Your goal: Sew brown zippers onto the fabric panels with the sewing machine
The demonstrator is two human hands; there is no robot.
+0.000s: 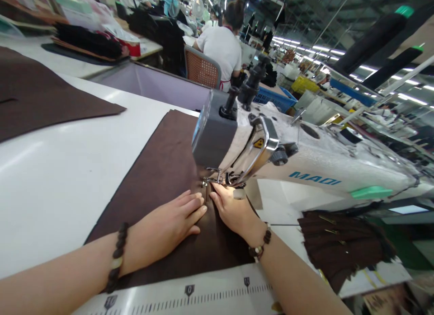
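Note:
Dark brown fabric (159, 157) lies flat on the white machine table, partly under the head of a sewing machine (217, 138). My left hand (169, 220) rests on this fabric with its fingers stretched forward, left of the presser foot (205, 184). On the other side, my right hand (233, 211) lies on the fabric, its index fingertip close to the foot and its thumb apart from it. A narrow strip with a shiny line runs toward me from the foot, between both hands. The machine head hides the needle area in part.
Another brown fabric piece (50, 96) lies at the far left. A printed ruler scale (190, 299) runs along the near edge. Brown pieces with metal pulls (339, 238) are stacked at right. A person in white (220, 48) sits ahead, beyond a lilac-walled trough (162, 82).

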